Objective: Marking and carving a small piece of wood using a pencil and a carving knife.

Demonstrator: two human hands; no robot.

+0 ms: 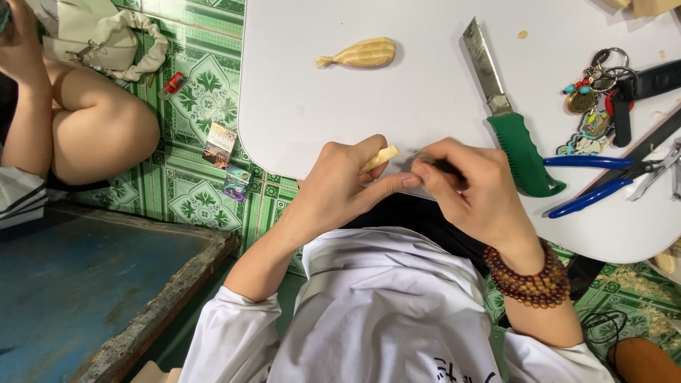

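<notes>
We saw the left hand (339, 186) closed around a small pale wood piece (381, 157) at the near edge of the white table (340, 92), while the right hand (469, 190), with a bead bracelet (528, 278) at its wrist, gripped a thin dark tool (433, 162) touching it. Beyond lay a green-handled knife (505, 117) and blue pliers (603, 181), and farthest off a carved wooden fish (362, 53).

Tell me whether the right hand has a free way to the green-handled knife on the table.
Probably yes. The green-handled knife lies on the white table just beyond the right hand, nothing between them, but that hand already grips a small tool.
</notes>
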